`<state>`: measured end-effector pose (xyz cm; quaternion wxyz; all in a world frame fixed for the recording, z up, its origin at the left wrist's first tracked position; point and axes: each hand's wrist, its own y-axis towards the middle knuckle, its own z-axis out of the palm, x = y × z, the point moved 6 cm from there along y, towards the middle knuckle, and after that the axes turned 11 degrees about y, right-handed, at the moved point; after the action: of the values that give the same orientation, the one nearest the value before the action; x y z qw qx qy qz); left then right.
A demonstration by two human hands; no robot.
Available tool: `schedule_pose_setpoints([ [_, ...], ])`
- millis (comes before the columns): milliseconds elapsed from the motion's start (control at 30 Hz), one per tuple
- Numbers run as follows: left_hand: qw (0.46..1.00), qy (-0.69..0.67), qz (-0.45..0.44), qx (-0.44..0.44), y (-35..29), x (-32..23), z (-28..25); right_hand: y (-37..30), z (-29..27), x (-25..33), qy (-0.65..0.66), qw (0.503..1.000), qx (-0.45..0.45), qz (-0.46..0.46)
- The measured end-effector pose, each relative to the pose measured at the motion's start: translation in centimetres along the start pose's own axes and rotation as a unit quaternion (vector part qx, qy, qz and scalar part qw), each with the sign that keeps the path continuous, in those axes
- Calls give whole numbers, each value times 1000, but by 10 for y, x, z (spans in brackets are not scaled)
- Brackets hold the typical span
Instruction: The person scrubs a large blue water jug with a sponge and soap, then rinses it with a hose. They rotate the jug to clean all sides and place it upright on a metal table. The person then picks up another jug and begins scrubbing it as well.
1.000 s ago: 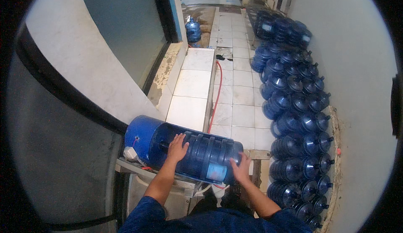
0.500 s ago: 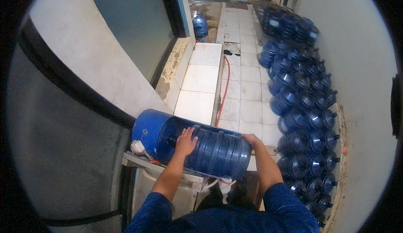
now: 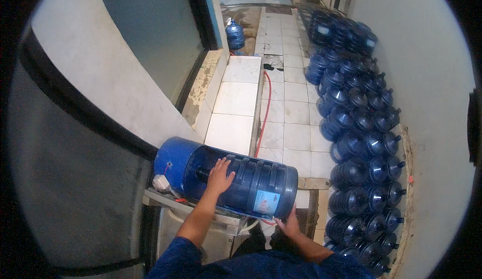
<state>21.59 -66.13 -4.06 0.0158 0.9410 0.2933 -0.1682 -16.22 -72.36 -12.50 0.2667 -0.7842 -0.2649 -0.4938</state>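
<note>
A large translucent blue water jug (image 3: 254, 176) lies on its side, neck to the left, in a blue cylindrical housing (image 3: 173, 159) that is cut away along its top. A pale blue label (image 3: 266, 202) shows on the near side of its body. My left hand (image 3: 219, 177) rests on the jug near its shoulder, open, fingers spread over the ribs. My right hand (image 3: 288, 224) is closed around the lower near edge of the jug's base, thumb apart from the fingers; part of those fingers is hidden.
Several rows of blue water jugs (image 3: 351, 171) lie stacked along the right wall. A white tiled ledge (image 3: 232, 98) runs ahead, with a red hose (image 3: 266, 113) beside it on the tiled floor. Another jug (image 3: 234, 35) stands farther off. A white plug-like box (image 3: 161, 182) sits by the housing.
The jug has turned about its length, bringing its label into view. My right hand has moved from the far edge of the base to the near lower edge; my left hand stays on top.
</note>
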Motion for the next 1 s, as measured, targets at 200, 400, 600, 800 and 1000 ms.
schedule_pose_setpoints([
  [200, 1000, 0, 2, -11, -2, 9, 1, 108, -34, 39, 293, 951, -37, 93],
  [400, 1000, 25, 10, 7, -3, 3, -2, 176, 4, -78, 615, 742, 41, 264],
  [600, 999, 35, -11, 23, -5, 2, -1, 60, 28, -114, 362, 819, 42, 444],
  [800, 986, 92, -48, 127, -22, -13, -16, 21, -31, -1, 30, 969, -76, 232],
  [1000, 968, 96, -73, 219, -45, -3, -18, 62, -30, 87, 36, 995, -93, 24],
])
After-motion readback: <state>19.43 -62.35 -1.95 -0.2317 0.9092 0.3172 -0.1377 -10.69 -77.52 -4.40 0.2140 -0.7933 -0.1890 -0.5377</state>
